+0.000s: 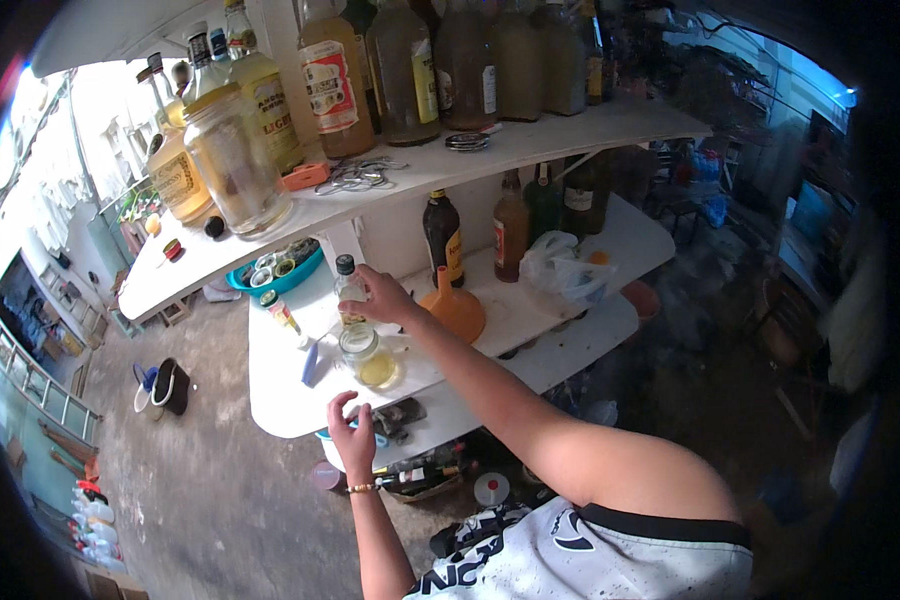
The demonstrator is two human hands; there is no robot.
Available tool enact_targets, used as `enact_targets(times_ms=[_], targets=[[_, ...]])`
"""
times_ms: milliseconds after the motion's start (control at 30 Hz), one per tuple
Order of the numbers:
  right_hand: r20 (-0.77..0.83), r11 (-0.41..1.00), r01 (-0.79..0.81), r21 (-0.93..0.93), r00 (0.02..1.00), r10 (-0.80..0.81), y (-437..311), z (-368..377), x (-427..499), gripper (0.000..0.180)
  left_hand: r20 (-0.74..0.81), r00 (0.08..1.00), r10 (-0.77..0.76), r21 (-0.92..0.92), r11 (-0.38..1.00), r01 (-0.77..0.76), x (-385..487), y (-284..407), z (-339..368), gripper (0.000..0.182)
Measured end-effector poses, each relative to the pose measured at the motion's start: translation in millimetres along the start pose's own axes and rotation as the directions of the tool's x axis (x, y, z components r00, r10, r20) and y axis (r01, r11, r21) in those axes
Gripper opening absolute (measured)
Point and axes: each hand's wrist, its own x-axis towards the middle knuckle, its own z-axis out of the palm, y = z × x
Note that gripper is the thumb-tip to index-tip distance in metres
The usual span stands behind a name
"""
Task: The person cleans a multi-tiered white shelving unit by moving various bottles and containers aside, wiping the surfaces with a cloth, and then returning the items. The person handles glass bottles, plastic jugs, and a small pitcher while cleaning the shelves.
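Observation:
My right hand [384, 297] grips a small clear glass bottle [348, 287] with a dark cap, upright on the middle white shelf [285, 401]. Just in front of it an uncapped glass jar [368, 358] holds some yellowish liquid. My left hand [354, 439], a beaded bracelet at its wrist, hovers before the shelf's front edge, fingers curled apart and nothing in them. Left of the jar lies a blue-handled tool [310, 365] whose other end is hard to make out. Behind that stands a small labelled container [279, 309]. An orange plastic funnel [456, 318] rests mouth down beyond my right forearm.
Overhead, the upper shelf [420, 166] carries several liquor bottles [331, 90], a large glass jar [232, 165] and an orange block [305, 176]. A dark bottle [442, 232] and a plastic bag [559, 266] stand farther back. A teal basin [296, 279] holds small jars. Buckets [169, 386] stand on the floor.

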Motion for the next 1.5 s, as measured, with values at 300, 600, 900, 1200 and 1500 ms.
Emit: enact_targets(times_ms=[300, 600, 900, 1200, 1500], targets=[[-0.497, 0.973, 0.231, 0.002, 0.844, -0.199, -28.6, -45.8, -70.3, 0.061, -0.257, 0.965, 0.055, 0.036, 0.998, -0.047, -8.9, 29.6, 13.4, 0.038], [-0.522, 0.976, 0.204, -0.078, 0.826, -0.214, -195.3, -204.5, -184.5, 0.054, -0.239, 0.946, 0.22, -0.314, 0.904, -0.29, -67.4, 115.7, 21.2, 0.037], [-0.515, 0.987, 0.103, -0.127, 0.843, -0.154, -294.6, -360.3, -68.3, 0.07, -0.125, 0.909, 0.399, -0.449, 0.794, -0.41, -69.0, 167.6, 53.0, 0.032], [-0.597, 0.818, -0.125, -0.561, 0.746, -0.296, -172.4, -399.3, 32.3, 0.076, -0.093, 0.935, 0.343, -0.453, 0.821, -0.347, -78.3, 177.1, 37.7, 0.022], [-0.392, 0.98, 0.117, -0.164, 0.904, -0.173, -141.7, -395.3, 58.0, 0.078, -0.113, 0.925, 0.363, -0.345, 0.858, -0.38, -67.4, 173.5, 14.0, 0.021]])
